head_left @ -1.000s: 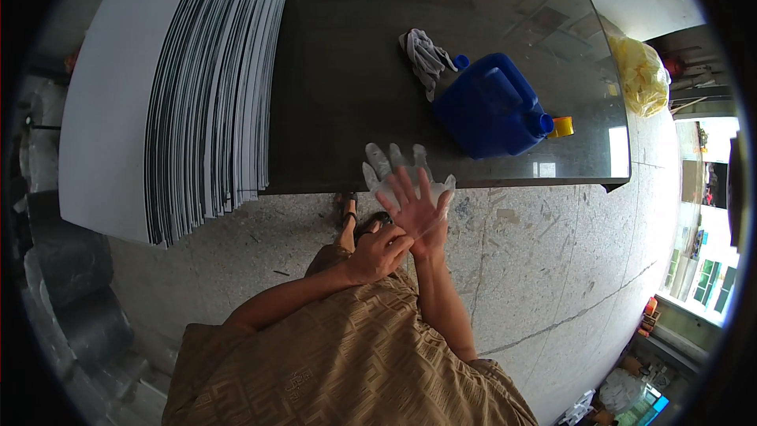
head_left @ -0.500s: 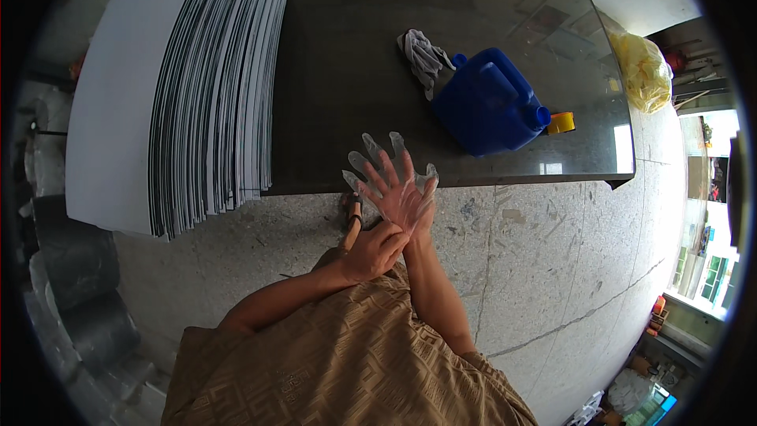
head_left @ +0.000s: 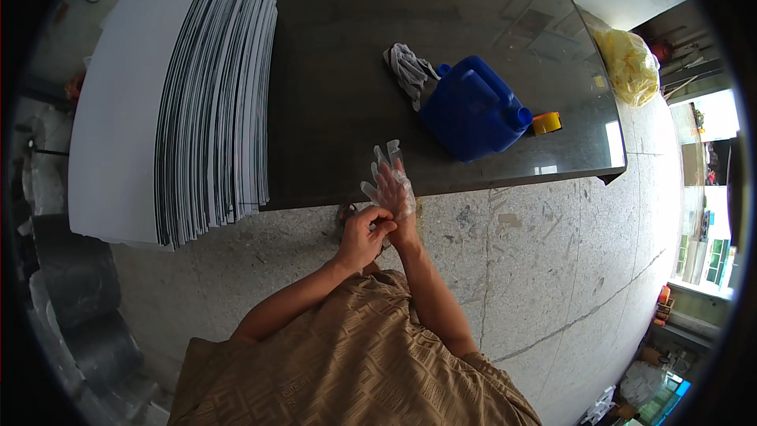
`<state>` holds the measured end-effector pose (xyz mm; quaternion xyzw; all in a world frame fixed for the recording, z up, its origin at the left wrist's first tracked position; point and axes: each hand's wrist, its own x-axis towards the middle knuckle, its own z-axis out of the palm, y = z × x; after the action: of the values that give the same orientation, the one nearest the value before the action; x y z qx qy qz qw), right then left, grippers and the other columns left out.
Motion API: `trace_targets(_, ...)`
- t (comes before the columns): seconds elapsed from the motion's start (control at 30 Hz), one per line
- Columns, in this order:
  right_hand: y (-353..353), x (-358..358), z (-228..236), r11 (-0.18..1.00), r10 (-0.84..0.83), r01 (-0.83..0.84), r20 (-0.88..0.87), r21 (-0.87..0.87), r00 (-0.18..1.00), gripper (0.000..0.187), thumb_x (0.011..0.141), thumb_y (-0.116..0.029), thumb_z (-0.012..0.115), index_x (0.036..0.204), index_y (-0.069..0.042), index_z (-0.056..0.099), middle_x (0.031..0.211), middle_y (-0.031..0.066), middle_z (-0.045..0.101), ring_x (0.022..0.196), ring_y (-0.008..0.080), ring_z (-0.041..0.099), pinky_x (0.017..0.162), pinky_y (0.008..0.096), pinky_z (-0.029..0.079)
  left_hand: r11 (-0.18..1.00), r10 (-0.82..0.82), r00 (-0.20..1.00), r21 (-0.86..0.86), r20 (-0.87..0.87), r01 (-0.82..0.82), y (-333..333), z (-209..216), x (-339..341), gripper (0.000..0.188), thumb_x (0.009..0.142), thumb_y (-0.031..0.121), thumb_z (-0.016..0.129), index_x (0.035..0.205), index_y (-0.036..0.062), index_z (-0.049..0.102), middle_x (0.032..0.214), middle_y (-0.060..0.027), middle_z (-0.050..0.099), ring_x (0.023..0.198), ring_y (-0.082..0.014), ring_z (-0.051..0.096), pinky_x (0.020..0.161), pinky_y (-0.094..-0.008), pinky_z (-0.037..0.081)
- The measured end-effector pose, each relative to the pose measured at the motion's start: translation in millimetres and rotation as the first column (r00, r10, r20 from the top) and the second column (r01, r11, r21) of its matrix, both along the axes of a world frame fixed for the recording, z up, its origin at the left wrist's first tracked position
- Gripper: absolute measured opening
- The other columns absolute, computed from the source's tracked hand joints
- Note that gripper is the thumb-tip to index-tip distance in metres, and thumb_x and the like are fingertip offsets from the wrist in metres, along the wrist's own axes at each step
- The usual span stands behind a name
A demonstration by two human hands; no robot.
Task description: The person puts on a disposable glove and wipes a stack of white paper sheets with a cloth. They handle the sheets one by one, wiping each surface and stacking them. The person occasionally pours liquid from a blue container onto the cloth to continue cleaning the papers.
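A clear disposable plastic glove [head_left: 404, 189] covers my right hand [head_left: 389, 192], which is raised in front of me at the table's near edge. Its fingers are outstretched, and loose, empty glove tips stick out past them. My left hand [head_left: 364, 238] is bare. With thumb and fingers pinched together, it grips the glove's cuff at my right wrist. Beyond the hands, on the dark table [head_left: 331, 110], stands a blue plastic jug [head_left: 471, 114] with an open spout. A grey cloth [head_left: 408, 72] lies crumpled beside it.
A tall stack of white sheets [head_left: 217, 110] fills the table's left side. A yellow tape roll [head_left: 546, 123] sits right of the jug. Past the table's right edge is a yellow plastic bag [head_left: 629, 67]. Dark rolls [head_left: 75, 276] lie at far left, by the speckled floor [head_left: 536, 268].
My gloved right hand has turned and its fingers have come closer together. My left hand has moved up slightly, still pinching the cuff. The whole view has shifted a little.
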<state>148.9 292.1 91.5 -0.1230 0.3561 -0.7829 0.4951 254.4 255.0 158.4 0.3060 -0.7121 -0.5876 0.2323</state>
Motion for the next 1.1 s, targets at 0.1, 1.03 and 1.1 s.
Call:
trace_targets(0.1,-4,5,-1,0.999,-0.007,0.011,0.075,-0.052,0.997,0.078,0.098,-0.052,0.044,0.155,-0.014,0.008,0.158,0.0134,0.017,0.146,0.0294,0.016,0.116,0.0493,0.022,0.997,-0.08,0.997,0.009,0.012,0.08,-7,1,0,0.01,0.084,0.004,0.07,0.088,0.0009,0.061,0.078,-0.0077,0.059,0.066,-0.019,0.056,0.059,-0.0301,0.044)
trace_targets(1.03,-50,-50,124,0.735,0.397,0.194,0.644,-0.65,0.654,0.099,0.076,-0.082,0.045,0.15,-0.018,0.031,0.156,0.0224,0.019,0.143,0.0431,0.02,0.107,0.0719,0.023,0.892,-0.233,0.875,-0.265,0.424,0.366,-17,11,96,0.018,0.085,0.01,0.068,0.1,0.002,0.063,0.088,-0.0118,0.063,0.077,-0.0295,0.065,0.065,-0.0384,0.052)
trace_targets(1.1,-62,-46,103,0.795,0.469,-0.18,0.398,-0.58,0.788,0.098,0.081,-0.079,0.042,0.151,-0.013,0.025,0.152,0.0229,0.027,0.14,0.0409,0.03,0.106,0.0621,0.034,0.914,-0.192,0.843,-0.22,0.502,0.34,-18,-1,114,0.02,0.086,0.012,0.066,0.103,0.0025,0.063,0.09,-0.0123,0.063,0.079,-0.0302,0.065,0.067,-0.0394,0.052)
